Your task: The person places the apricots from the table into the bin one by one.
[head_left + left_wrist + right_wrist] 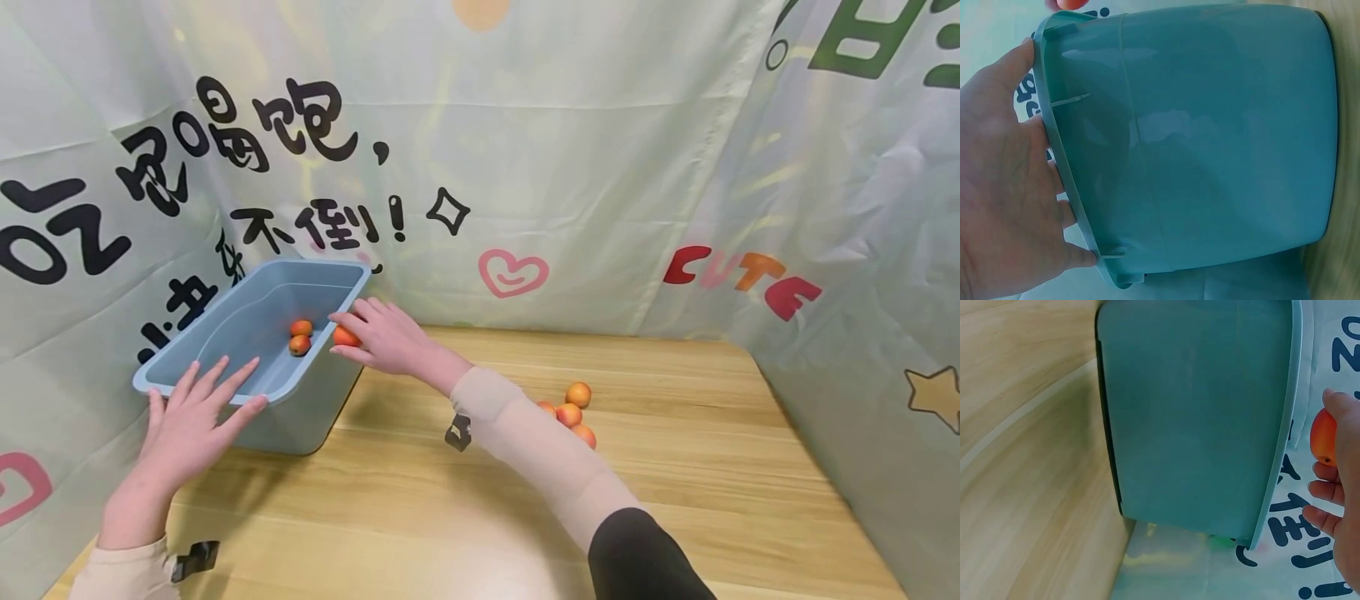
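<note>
Item: one blue bin [285,429], upright on the left of the wooden table [420,508].
Item: two orange-red fruits [299,345], side by side inside the bin, towards its right wall.
Item: one held fruit [345,337], at the bin's right side, higher than the rim; whether it is fully over the opening we cannot tell.
Item: loose fruits [568,415], at least four, clustered on the table to the right, partly hidden by the right sleeve [540,450].
Left hand [197,425]: fingers spread and straight across the near rim; we take it to be steadying the bin.
Right hand [390,337]: thumb and fingers pinching the held fruit.
Step, in our judgement: bringing one fruit in over the rim. The next move calls for clearing that edge, lowering, then releasing gently.
</note>
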`<state>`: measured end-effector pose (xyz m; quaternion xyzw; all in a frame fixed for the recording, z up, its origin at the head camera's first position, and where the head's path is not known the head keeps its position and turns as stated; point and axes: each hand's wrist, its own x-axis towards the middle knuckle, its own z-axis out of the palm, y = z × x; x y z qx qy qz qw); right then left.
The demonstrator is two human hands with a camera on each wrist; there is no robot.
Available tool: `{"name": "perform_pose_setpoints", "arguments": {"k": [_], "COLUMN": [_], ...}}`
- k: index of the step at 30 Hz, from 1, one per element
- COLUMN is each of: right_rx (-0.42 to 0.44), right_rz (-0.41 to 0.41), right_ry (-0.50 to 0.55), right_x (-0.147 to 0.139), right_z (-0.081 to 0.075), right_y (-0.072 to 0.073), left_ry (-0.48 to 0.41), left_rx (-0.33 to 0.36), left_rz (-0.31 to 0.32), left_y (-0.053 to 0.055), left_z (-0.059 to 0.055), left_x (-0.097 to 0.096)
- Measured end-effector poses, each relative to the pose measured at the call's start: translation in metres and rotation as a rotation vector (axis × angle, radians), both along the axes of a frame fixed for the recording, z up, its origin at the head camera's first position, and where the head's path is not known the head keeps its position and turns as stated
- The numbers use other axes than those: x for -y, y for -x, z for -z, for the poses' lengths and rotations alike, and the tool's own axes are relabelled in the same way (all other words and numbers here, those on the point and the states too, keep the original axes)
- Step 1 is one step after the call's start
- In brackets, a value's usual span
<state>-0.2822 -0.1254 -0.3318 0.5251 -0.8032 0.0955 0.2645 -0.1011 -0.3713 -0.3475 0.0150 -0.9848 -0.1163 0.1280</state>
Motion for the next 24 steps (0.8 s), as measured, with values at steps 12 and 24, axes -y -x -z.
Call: {"name": "perform_pose_setpoints", "arguments": {"k": [12,24], "right_rx": [0.167,0.440], "right_rz": [0.071,0.088], "right_ry": [-0.001,0.111], "right_x": [0.031,0.052], "right_z": [-0.007,-0.005], "right_y": [0.001,0.000], "left_ry": [0.005,0.010], "left_rx": [-0.004,-0.008], "left_rz": [0.003,0.001], "left_y": [0.002,0.003], "left_z": [0.002,0.003], "left_x": [0.002,0.003]}}
